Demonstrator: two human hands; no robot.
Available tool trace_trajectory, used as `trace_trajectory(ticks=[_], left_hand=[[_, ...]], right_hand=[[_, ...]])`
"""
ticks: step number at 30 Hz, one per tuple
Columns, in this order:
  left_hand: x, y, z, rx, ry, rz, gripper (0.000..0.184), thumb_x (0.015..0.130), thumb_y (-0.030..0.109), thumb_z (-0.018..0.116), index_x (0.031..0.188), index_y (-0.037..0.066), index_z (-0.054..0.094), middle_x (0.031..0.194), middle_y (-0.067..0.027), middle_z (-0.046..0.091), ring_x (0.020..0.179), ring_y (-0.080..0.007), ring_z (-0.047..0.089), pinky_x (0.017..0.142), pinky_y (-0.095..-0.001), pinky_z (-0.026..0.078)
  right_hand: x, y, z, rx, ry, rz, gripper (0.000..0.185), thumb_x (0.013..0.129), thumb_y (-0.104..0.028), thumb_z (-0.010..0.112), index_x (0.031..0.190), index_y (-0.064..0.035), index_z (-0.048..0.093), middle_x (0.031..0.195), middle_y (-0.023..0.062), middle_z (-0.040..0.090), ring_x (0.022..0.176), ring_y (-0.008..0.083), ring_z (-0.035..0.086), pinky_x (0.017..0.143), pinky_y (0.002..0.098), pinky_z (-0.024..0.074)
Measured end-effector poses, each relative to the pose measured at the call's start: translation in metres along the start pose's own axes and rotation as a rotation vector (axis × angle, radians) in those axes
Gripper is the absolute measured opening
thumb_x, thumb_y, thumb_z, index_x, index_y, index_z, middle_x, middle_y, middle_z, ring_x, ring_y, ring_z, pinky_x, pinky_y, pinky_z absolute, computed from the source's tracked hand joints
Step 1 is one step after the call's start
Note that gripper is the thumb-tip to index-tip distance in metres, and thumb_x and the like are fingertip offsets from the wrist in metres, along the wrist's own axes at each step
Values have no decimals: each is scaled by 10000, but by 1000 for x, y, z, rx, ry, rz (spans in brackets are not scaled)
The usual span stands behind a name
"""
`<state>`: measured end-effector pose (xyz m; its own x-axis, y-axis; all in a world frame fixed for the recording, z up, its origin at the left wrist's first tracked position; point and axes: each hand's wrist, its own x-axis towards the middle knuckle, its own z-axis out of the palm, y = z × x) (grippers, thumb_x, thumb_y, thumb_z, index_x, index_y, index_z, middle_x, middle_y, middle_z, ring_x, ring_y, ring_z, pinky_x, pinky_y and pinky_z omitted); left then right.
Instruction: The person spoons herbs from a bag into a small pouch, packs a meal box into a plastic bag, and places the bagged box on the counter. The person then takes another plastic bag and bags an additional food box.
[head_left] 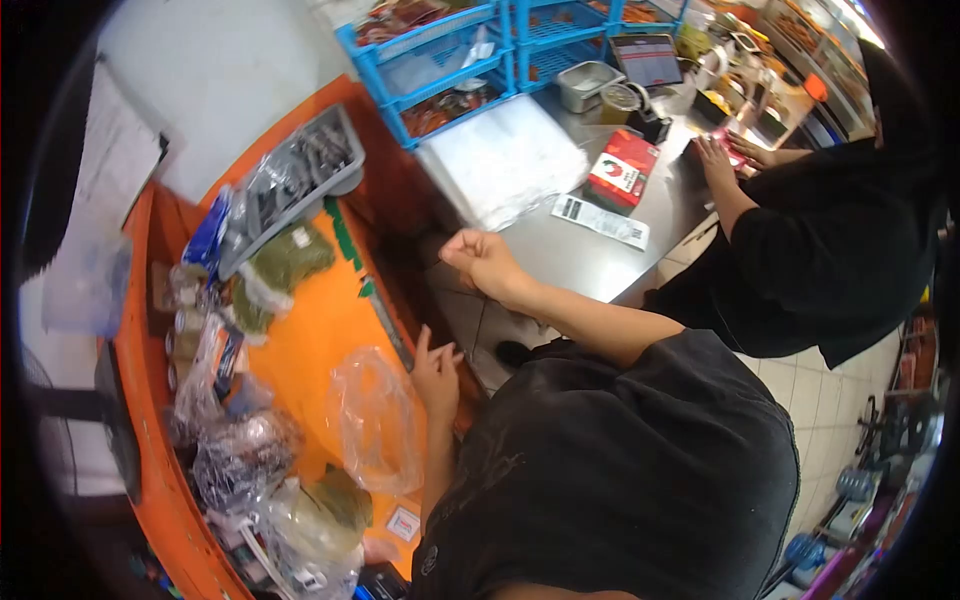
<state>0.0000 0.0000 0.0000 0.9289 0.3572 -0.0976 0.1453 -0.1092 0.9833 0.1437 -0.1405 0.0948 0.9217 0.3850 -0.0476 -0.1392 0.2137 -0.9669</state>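
Observation:
My left hand (437, 375) is over the near edge of the orange counter (300, 360), fingers spread and holding nothing. Beside it on the counter lies a clear plastic bag (375, 420), limp and crumpled. My right hand (485, 262) is raised above the gap between the orange counter and the steel table (560, 270). Its fingers are curled in, and no object shows in them. Closest to it on the table are a stack of clear plastic bags (505, 160) and a white printed packet (600, 222).
A grey tray of wrapped utensils (300, 180), green bundles (290, 255) and several plastic-wrapped items line the orange counter. Blue crates (430, 75), a red box (622, 170) and a tablet (648, 60) stand on the steel table. A co-worker in black (810, 240) works there.

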Motion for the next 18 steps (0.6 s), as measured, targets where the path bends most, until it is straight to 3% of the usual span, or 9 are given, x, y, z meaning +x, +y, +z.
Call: trace_trajectory(ticks=[1, 2, 3, 5, 7, 9, 12, 18], left_hand=[[0, -3, -16, -11, 25, -124, 236, 883, 150, 555, 1032, -11, 641, 1104, -164, 618, 865, -283, 654, 1020, -376, 316], [3, -6, -34, 154, -37, -97, 228, 885, 156, 549, 996, -14, 652, 1098, -164, 620, 880, -273, 648, 996, -374, 343], [9, -17, 17, 229, -108, -71, 227, 887, 162, 542, 960, -16, 662, 1092, -163, 623, 895, -264, 643, 971, -371, 370], [13, -24, 5, 414, -120, 63, 242, 891, 173, 530, 925, -19, 673, 1080, -162, 629, 928, -251, 630, 935, -363, 406], [11, -28, 7, 431, -29, 270, 255, 895, 183, 519, 927, -17, 673, 1066, -160, 635, 966, -244, 616, 912, -350, 424], [13, -20, 11, 260, -82, 141, 245, 897, 165, 510, 944, -15, 669, 1062, -158, 638, 993, -251, 604, 916, -340, 421], [12, -7, 13, 133, -112, 51, 235, 899, 143, 500, 976, -12, 659, 1049, -159, 642, 1001, -253, 601, 906, -322, 428], [-5, 38, 4, 260, 2, 160, 195, 882, 130, 542, 958, -13, 652, 954, -151, 653, 887, -233, 625, 799, -335, 470]], right_hand=[[-4, 15, 0, -83, 18, 16, 396, 892, -388, 534, 750, -20, 569, 555, 42, 564, 478, 117, 501, 478, 281, 414], [-10, 27, 1, -168, 31, 34, 500, 895, -436, 517, 610, -31, 588, 537, 38, 554, 467, 112, 488, 475, 284, 408], [-19, 19, -53, -423, 19, 149, 590, 902, -472, 481, 510, -37, 556, 534, 46, 555, 486, 116, 515, 481, 284, 416], [-39, 40, -46, -423, -136, 239, 581, 892, -478, 490, 593, -2, 638, 589, 79, 602, 582, 160, 583, 598, 310, 472], [-45, 76, -48, -723, -377, 239, 442, 850, -434, 557, 731, -28, 686, 771, 139, 657, 765, 265, 629, 697, 357, 483], [-45, 84, -53, -882, -616, 154, 359, 826, -391, 581, 848, -49, 689, 844, 167, 659, 823, 317, 629, 737, 389, 481], [-36, 73, -53, -995, -839, 245, 340, 814, -348, 585, 925, -37, 668, 895, 182, 654, 864, 338, 618, 767, 409, 474], [-15, 82, -30, -1008, -773, -14, 280, 782, -251, 597, 923, -14, 645, 905, 195, 637, 869, 347, 608, 758, 413, 473]])
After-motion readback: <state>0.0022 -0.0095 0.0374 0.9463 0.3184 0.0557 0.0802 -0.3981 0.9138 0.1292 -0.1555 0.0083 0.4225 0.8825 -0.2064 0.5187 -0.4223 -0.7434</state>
